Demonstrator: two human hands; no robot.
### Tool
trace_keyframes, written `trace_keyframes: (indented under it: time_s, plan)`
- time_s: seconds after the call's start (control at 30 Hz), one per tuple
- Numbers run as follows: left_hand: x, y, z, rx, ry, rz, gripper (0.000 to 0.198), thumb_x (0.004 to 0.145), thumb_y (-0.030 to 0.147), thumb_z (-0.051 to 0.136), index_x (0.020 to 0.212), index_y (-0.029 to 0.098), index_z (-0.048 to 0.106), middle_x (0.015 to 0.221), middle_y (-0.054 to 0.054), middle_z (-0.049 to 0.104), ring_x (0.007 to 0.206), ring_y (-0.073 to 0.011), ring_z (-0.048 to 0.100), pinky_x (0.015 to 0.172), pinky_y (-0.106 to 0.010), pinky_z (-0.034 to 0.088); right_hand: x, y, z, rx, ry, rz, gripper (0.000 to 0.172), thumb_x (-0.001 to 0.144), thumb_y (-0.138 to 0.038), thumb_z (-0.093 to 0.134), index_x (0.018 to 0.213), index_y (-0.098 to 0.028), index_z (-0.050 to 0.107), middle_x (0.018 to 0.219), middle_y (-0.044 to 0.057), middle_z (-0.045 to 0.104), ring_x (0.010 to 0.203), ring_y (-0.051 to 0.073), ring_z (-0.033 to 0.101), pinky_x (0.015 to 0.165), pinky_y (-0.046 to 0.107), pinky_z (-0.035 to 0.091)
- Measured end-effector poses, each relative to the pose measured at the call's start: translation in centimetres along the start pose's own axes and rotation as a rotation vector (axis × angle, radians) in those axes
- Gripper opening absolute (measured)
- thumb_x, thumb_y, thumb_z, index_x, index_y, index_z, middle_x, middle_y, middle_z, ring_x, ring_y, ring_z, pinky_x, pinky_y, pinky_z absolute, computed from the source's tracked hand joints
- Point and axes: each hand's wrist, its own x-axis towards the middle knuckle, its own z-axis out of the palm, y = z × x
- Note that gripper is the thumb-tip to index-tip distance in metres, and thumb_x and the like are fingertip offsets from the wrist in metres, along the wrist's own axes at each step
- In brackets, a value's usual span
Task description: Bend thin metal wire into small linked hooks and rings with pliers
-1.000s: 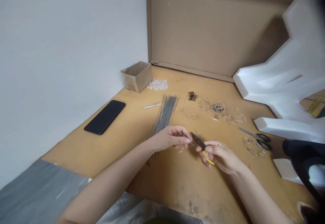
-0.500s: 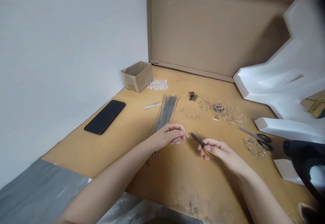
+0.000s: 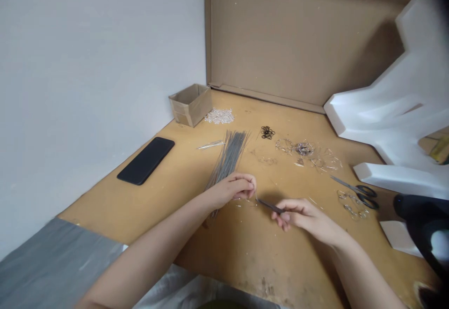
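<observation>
My left hand (image 3: 241, 186) is closed in a pinch on a thin piece of wire (image 3: 257, 195) whose end sticks out past the fingertips. In my right hand (image 3: 298, 214) is a pair of pliers (image 3: 269, 204), its dark jaws pointing left. The jaw tips meet the wire's end or lie right beside it; I cannot tell which. Beneath my left hand and forearm lies a bundle of straight grey wires (image 3: 229, 154), partly hidden by them. A few short wire pieces (image 3: 242, 204) rest on the wood near my left fingers.
A black phone (image 3: 146, 161) lies left. Behind are a cardboard box (image 3: 190, 105), a pile of small clear pieces (image 3: 219, 115) and black rings (image 3: 268, 132). Coiled wire pieces (image 3: 304, 149), scissors (image 3: 358, 190) and more bent wire loops (image 3: 352, 204) lie right, beside white foam (image 3: 396, 178).
The pliers have turned flatter and dropped slightly, their tips now at the wire by my left fingers. My right hand has moved a little lower. My left hand stays nearly in place.
</observation>
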Motion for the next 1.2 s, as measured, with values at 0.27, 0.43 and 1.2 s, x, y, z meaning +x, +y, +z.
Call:
trace_keyframes:
  time_s: [0.27,0.43,1.2]
  plan:
    - [0.12,-0.28,-0.1,-0.045,-0.032,-0.029,0.021,0.073,0.028,0.05,0.058,0.013,0.048,0.043,0.007,0.029,0.037,-0.0036,0.017,0.04,-0.021,0.009,-0.11,0.29,-0.15,-0.019,0.01,0.001,0.02,0.08,-0.029,0.054,0.086,-0.015,0.066,0.068,0.002,0.059,0.058,0.01,0.051,0.057,0.022,0.043]
    - [0.07,-0.21,-0.11,-0.062,-0.048,-0.024,0.02,0.074,0.025,0.05,0.058,0.013,0.048,0.042,0.007,0.027,0.037,-0.004,0.016,0.04,-0.022,0.008,-0.1,0.43,-0.23,-0.041,0.013,-0.008,0.019,0.08,-0.027,0.054,0.086,-0.014,0.067,0.066,0.002,0.059,0.055,0.009,0.05,0.053,0.021,0.041]
    - [0.16,-0.38,-0.12,-0.06,-0.038,-0.031,0.02,0.074,0.025,0.049,0.057,0.013,0.048,0.043,0.007,0.028,0.037,-0.0035,0.016,0.038,-0.021,0.008,-0.37,0.55,-0.24,-0.128,0.062,-0.008,0.028,0.08,-0.038,0.054,0.086,-0.013,0.067,0.063,0.001,0.054,0.054,0.009,0.044,0.049,0.021,0.037]
